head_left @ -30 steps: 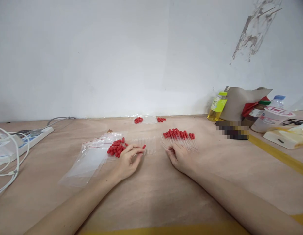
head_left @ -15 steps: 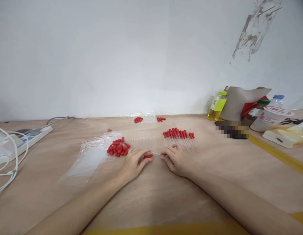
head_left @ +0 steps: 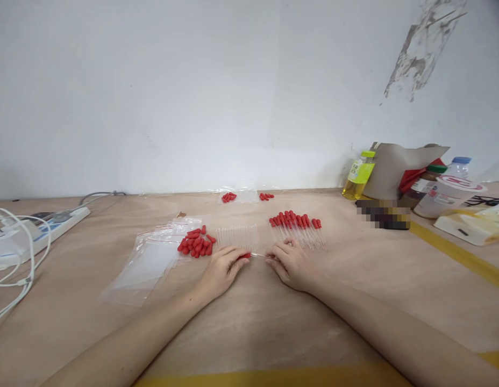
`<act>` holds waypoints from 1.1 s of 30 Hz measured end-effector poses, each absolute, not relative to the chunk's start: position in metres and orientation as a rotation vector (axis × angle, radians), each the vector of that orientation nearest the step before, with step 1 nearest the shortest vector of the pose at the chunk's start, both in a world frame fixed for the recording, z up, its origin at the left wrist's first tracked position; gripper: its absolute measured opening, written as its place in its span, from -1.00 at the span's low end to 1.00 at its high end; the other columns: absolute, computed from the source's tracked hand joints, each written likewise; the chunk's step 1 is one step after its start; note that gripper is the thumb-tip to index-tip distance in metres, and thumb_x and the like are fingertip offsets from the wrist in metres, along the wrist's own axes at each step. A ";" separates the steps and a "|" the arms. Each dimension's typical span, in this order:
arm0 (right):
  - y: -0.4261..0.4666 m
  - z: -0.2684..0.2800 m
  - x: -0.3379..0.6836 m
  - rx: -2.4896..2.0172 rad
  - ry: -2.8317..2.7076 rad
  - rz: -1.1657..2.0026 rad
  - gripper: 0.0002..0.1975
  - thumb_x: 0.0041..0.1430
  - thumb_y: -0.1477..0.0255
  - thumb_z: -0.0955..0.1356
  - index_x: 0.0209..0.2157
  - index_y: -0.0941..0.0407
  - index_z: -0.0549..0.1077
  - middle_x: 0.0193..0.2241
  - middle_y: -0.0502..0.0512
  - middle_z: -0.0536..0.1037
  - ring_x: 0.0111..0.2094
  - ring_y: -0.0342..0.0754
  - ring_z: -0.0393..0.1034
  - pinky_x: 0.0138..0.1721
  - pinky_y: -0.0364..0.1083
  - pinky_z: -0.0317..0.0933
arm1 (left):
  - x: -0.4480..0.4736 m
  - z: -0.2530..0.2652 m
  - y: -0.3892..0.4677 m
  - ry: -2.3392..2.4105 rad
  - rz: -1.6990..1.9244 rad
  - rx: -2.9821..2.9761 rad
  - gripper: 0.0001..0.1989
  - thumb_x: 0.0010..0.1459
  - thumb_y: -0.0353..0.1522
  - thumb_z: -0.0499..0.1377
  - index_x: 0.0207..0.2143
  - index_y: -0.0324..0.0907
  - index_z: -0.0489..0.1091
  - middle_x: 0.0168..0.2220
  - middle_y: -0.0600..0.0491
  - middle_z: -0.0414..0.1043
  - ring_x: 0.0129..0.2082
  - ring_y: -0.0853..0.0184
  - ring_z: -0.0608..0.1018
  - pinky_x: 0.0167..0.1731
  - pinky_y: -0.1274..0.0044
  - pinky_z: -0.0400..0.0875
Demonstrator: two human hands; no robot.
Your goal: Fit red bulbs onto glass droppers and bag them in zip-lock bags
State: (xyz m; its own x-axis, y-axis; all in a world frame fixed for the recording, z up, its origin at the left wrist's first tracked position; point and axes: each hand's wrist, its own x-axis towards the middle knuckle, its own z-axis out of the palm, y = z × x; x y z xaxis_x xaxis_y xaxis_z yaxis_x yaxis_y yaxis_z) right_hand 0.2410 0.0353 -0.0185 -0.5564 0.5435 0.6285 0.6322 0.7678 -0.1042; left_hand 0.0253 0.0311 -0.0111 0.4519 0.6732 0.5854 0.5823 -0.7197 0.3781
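I am seeing the left hand (head_left: 224,266) pinching a red bulb (head_left: 244,256), which is probably feeling light and soft, so its body is suiting a firm grip. Just beside, the right hand (head_left: 289,263) is pinching a clear tube (head_left: 258,255); it is looking stiff, slippery, perhaps fragile, and is needing gentle fingertips near the bulb. Both forearms (head_left: 164,318) are slanting inward above the desk (head_left: 249,333).
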 end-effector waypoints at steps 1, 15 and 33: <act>0.035 -0.018 0.241 -0.870 -2.306 -0.192 -0.85 0.19 0.46 0.17 -0.35 0.15 0.33 -0.41 0.04 0.46 -0.41 -0.17 0.28 -0.20 -0.08 -0.04 | 0.025 -0.011 0.031 1.114 1.123 2.562 -0.82 0.17 -0.36 0.05 -0.21 -0.16 0.39 -0.29 0.03 0.46 -0.28 0.34 0.46 -0.24 0.48 0.32; 0.043 -0.010 0.245 -0.891 -2.365 -0.295 -0.75 0.13 0.56 0.18 -0.35 0.02 0.45 -0.35 -0.02 0.42 -0.42 -0.20 0.23 -0.05 0.03 -0.22 | 0.024 -0.013 0.033 1.025 1.015 2.685 -0.83 0.18 -0.32 0.04 -0.30 -0.13 0.41 -0.38 0.07 0.49 -0.39 0.36 0.47 -0.27 0.48 0.25; 0.033 -0.017 0.232 -0.875 -2.357 -0.308 -0.80 0.14 0.50 0.15 -0.47 0.15 0.35 -0.54 0.02 0.42 -0.49 -0.17 0.19 -0.24 -0.05 -0.18 | 0.023 -0.015 0.032 1.053 0.961 2.839 -0.83 0.16 -0.30 0.04 -0.34 -0.14 0.39 -0.41 0.08 0.49 -0.41 0.38 0.47 -0.05 0.36 0.05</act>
